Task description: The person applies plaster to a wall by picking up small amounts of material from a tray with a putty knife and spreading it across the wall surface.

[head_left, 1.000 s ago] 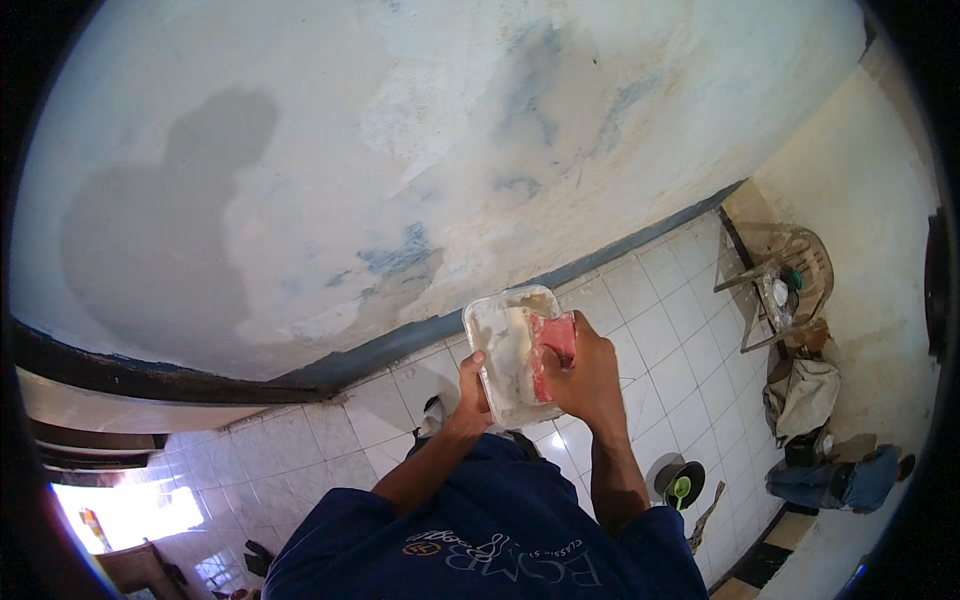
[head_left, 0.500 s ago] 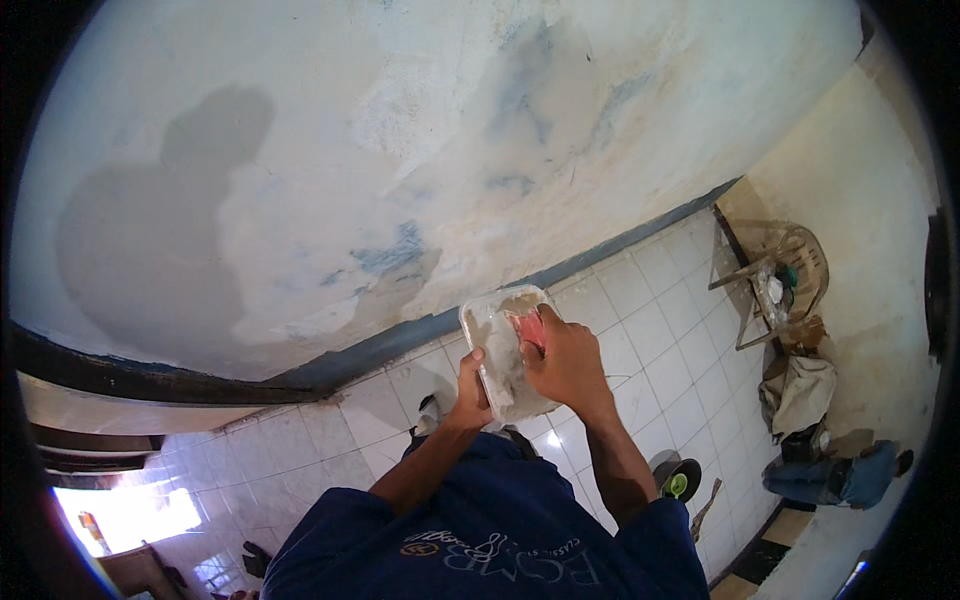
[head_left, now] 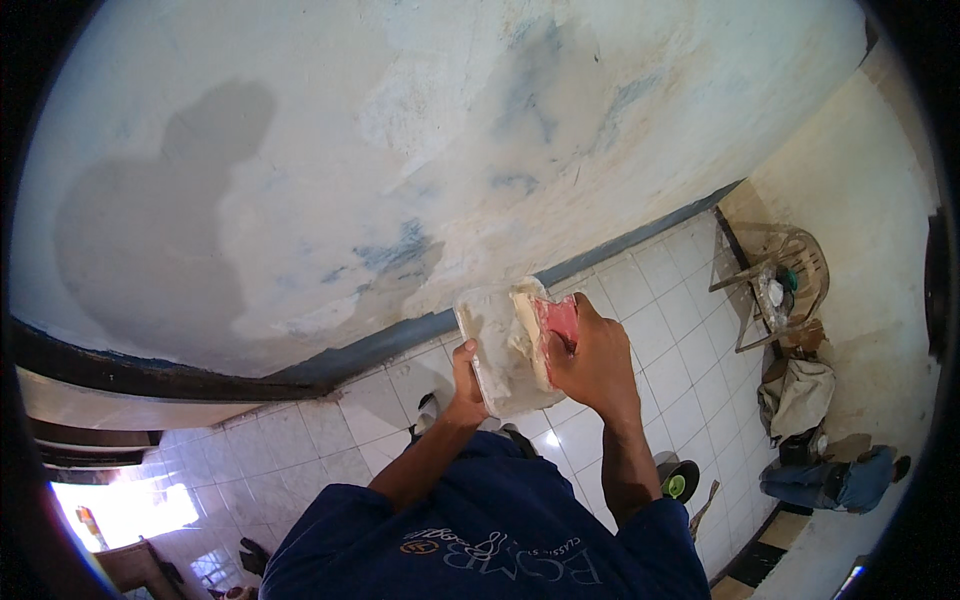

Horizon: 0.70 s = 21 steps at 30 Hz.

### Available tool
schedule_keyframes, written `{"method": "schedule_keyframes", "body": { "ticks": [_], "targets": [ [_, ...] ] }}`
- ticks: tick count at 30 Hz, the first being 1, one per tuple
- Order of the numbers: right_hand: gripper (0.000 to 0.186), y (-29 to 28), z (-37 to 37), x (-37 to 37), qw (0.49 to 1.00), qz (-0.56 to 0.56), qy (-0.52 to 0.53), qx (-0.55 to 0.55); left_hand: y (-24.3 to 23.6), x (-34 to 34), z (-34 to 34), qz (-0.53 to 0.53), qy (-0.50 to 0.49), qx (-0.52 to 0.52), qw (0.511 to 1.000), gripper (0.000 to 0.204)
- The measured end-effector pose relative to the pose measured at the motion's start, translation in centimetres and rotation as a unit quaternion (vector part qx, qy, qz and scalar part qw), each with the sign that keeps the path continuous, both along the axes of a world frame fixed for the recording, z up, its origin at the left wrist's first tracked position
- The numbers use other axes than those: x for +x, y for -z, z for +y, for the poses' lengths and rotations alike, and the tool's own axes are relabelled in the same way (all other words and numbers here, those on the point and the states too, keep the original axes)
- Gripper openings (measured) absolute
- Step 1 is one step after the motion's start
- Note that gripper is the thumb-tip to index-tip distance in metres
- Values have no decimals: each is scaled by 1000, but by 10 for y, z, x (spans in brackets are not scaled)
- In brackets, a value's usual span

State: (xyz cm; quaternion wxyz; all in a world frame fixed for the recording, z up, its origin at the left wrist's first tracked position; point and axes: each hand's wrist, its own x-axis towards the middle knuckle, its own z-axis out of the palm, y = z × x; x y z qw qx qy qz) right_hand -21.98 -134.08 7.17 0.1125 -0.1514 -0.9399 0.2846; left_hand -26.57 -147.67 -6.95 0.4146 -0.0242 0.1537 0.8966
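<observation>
My left hand (head_left: 467, 385) grips the left edge of a whitish plastic tub (head_left: 490, 345) smeared inside with pale putty. In my right hand (head_left: 603, 365) is a red putty scraper (head_left: 562, 322), its fingers closed round the upper part. A thick cream layer of putty (head_left: 527, 325) clings along the scraper's left edge, over the tub's right side. Part of the tub is hidden behind the scraper and my right hand. Beyond the tub stands a patchy white wall (head_left: 330, 210) with bluish bare spots.
A blue-grey skirting band (head_left: 385, 345) runs along the wall's foot above white floor tiles (head_left: 655, 300). To the right are a plastic chair (head_left: 790, 275) with things on it, a pale sack (head_left: 803, 392) and a person in blue (head_left: 840, 482). A dark bucket (head_left: 680, 480) holds something green.
My right hand has lifted the scraper up and to the right from inside the tub, and it now carries a load of putty. The tub has tilted slightly in my left hand.
</observation>
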Motion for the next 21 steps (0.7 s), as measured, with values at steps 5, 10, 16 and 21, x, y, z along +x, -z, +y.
{"method": "schedule_keyframes", "body": {
  "ticks": [5, 10, 16, 21],
  "targets": [
    [26, 2, -11, -3, 997, -31, -32, 70, 4, -2, 3, 21, -1, 15, 1000, 80],
    [22, 15, -26, -11, 992, -38, -85, 85, 10, 1, 4, -33, 31, -40, 998, 74],
    [37, 3, -5, -4, 996, -26, -77, 25, 16, -1, 3, -48, 52, 47, 996, 72],
    [42, 31, -8, -17, 995, -47, -72, 55, 11, 4, 6, -39, 58, 5, 998, 75]
  ]
}}
